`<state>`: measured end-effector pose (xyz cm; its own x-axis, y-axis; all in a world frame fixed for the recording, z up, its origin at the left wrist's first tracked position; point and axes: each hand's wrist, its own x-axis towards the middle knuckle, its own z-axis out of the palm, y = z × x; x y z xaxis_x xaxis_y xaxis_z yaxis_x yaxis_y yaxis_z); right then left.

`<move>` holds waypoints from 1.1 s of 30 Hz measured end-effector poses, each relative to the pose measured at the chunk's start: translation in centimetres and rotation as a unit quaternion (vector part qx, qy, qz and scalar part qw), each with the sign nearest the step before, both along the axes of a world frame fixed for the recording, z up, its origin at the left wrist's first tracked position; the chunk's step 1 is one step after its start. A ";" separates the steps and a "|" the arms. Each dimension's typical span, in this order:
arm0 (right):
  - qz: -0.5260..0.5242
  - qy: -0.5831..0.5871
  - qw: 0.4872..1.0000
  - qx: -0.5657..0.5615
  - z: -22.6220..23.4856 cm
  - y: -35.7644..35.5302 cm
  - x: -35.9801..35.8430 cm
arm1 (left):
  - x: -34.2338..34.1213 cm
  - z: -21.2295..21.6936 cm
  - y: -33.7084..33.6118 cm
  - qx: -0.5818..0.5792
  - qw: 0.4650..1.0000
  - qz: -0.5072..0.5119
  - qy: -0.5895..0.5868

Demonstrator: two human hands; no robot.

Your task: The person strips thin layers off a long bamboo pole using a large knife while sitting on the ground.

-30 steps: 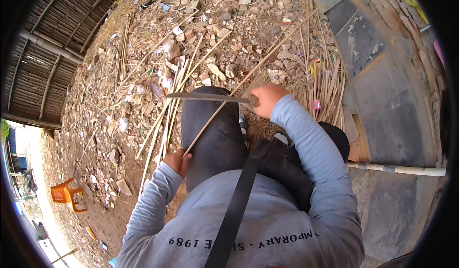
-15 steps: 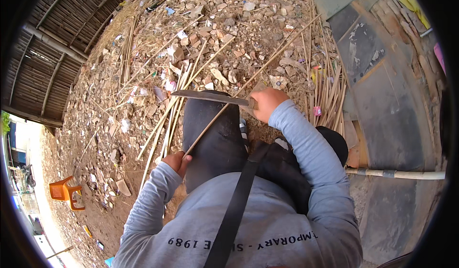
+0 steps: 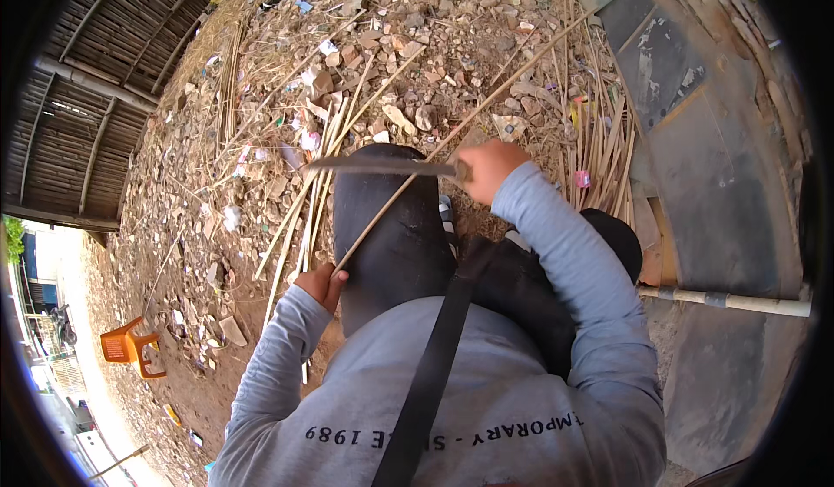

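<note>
My left hand (image 3: 323,287) is closed around the near end of a long thin bamboo strip (image 3: 382,215). The strip slants up and away to the right, passing over my left knee and far past it. In my right hand (image 3: 492,172) is the handle of a machete (image 3: 373,166), its long blade pointing left across the knee. The blade crosses the strip just above the knee and seems to touch it. Several pale split strips (image 3: 310,218) lie on the ground left of my leg.
Rubble and litter (image 3: 261,122) cover the ground. A pile of strips (image 3: 599,148) lies at the right, beside dark flat panels (image 3: 721,192) and a pale pole (image 3: 738,302). An orange plastic chair (image 3: 130,348) stands at the left, below a slatted bamboo wall (image 3: 69,131).
The machete has shifted slightly left and up in the picture, its blade now a little blurred. My left hand still grips the strip's near end. The view has tilted a little.
</note>
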<state>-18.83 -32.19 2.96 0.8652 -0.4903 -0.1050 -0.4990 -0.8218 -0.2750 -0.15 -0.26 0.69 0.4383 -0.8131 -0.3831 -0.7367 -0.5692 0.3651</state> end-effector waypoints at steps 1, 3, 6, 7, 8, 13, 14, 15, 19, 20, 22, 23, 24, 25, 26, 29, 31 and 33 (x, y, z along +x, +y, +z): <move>-0.028 -0.019 0.999 0.021 -1.0 -1.7 -0.1 | 0.1 -0.2 -0.2 -0.009 1.000 -0.005 -0.007; -0.053 -0.041 0.997 0.039 -1.6 -2.8 -0.2 | 0.1 0.0 -0.3 -0.010 1.000 -0.007 -0.006; -0.043 -0.049 0.997 0.033 -0.4 -1.7 -0.1 | 0.4 0.2 -0.2 -0.012 1.000 -0.002 -0.010; -0.033 -0.052 0.998 0.003 0.0 -0.7 -0.1 | 0.4 0.0 0.2 -0.001 1.000 0.004 -0.001; -0.021 -0.056 0.998 -0.026 0.1 -0.2 0.0 | 0.5 -0.1 0.6 0.010 1.000 0.010 0.009; -0.032 -0.048 0.997 0.042 -2.0 -3.4 -0.4 | 0.3 0.3 0.1 -0.038 0.999 -0.009 0.001; -0.041 -0.051 0.998 0.020 -2.0 -3.2 -0.6 | 0.3 0.5 0.0 -0.024 1.000 -0.008 0.002; -0.046 -0.055 0.997 -0.002 -1.6 -2.6 -0.5 | 0.5 0.7 0.0 -0.010 1.000 -0.004 0.001; -0.005 -0.050 0.996 -0.071 -0.1 0.0 -0.2 | 0.4 0.4 0.9 -0.001 1.000 -0.004 0.011; -0.024 -0.040 0.999 -0.006 -1.2 -0.9 0.0 | 0.4 0.4 0.9 0.001 1.000 -0.002 0.006; -0.054 -0.041 0.998 -0.004 -3.1 -3.4 -0.9 | 0.3 1.2 0.1 -0.002 1.000 -0.007 0.005; -0.078 -0.047 0.996 -0.005 -3.6 -4.4 -1.2 | 0.0 2.0 -0.5 -0.006 1.000 -0.006 0.016; -0.078 -0.043 0.996 -0.012 -2.9 -4.2 -1.2 | -0.1 2.6 -0.7 -0.008 1.000 0.001 0.023; -0.073 -0.047 0.996 -0.015 -2.3 -3.9 -1.1 | 0.1 2.4 -0.4 -0.013 1.000 0.005 0.020; -0.053 -0.060 0.996 -0.031 -1.8 -3.4 -0.9 | 0.3 2.0 0.1 -0.019 1.000 0.007 0.008; -0.023 -0.060 0.997 -0.029 -1.2 -1.7 -1.0 | 0.1 1.5 1.1 -0.020 1.000 0.009 0.014; -0.034 -0.087 0.995 -0.028 -2.6 -2.8 -1.5 | -0.2 1.6 1.0 -0.022 0.999 0.011 0.031; -0.109 -0.108 0.987 0.043 -3.1 -4.6 -2.1 | -0.4 2.3 0.4 -0.014 0.999 0.027 0.041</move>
<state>-20.94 -36.81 -0.17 0.7463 -0.6653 0.0203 -0.5843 -0.6695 -0.4586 -0.59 0.16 3.02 0.4498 -0.7997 -0.3977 -0.6716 -0.5964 0.4397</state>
